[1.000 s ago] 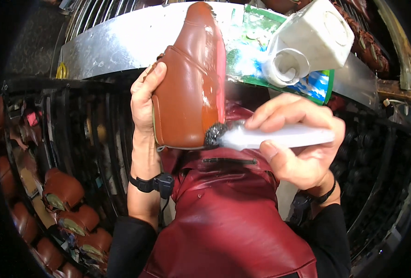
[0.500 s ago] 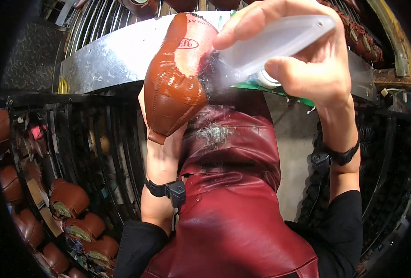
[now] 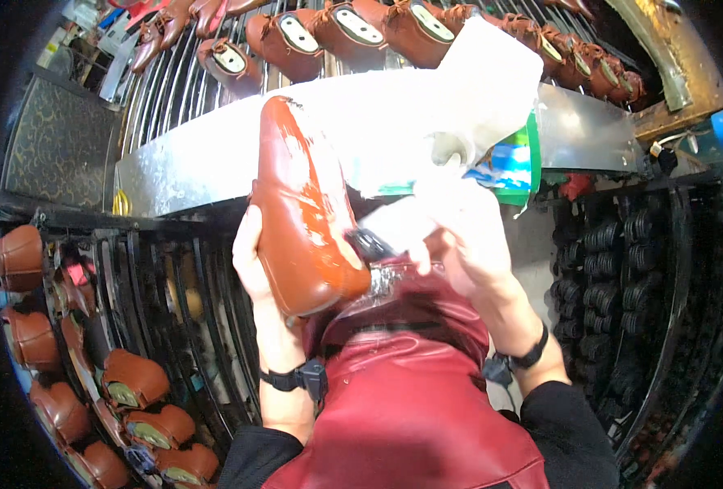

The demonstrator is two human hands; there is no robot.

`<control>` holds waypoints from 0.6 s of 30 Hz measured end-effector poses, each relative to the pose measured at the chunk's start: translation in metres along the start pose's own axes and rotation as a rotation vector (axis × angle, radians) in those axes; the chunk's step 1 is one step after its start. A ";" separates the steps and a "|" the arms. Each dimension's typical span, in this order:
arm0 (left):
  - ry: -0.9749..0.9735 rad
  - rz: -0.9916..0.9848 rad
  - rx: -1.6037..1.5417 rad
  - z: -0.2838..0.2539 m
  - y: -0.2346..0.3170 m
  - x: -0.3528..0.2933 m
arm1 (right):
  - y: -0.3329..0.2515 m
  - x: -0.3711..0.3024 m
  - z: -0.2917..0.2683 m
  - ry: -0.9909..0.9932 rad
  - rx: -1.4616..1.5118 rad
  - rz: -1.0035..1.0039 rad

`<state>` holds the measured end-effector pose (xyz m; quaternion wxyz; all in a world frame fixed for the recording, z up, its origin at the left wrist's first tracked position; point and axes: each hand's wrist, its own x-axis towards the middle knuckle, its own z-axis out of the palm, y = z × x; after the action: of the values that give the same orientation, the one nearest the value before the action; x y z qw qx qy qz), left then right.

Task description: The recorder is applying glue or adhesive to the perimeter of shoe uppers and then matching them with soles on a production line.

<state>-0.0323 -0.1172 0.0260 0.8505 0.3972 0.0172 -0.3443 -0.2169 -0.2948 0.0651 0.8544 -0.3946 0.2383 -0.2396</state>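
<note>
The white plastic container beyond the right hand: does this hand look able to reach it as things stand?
Probably yes: no obstacle shows between the right hand and the container, which appears close. However, that hand holds the pale-handled, black-bristled brush.

A hand could pass over the metal worktop [image 3: 162,167] at its left end. The brown shoe [image 3: 296,228] obstructs the near edge; a white jug [image 3: 492,77] blocks the right part.
</note>
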 end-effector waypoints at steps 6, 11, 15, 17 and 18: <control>0.011 0.303 0.481 0.007 0.019 0.006 | -0.010 0.016 -0.060 0.220 -1.145 -0.555; 0.194 0.506 0.639 0.020 0.064 0.086 | -0.050 0.038 -0.049 0.201 -1.675 -0.505; 0.483 0.604 0.882 0.014 0.167 0.206 | -0.048 0.059 -0.037 0.357 -1.769 -0.564; 0.507 0.486 1.274 -0.009 0.225 0.293 | -0.078 0.060 -0.011 0.388 -1.644 -0.517; 0.620 0.422 1.603 -0.009 0.236 0.331 | -0.094 0.052 -0.002 0.469 -1.670 -0.486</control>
<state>0.3631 -0.1950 0.0763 0.3191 0.9443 -0.0730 0.0345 -0.1991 -0.3807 0.1265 0.1447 -0.8674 0.4130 -0.2369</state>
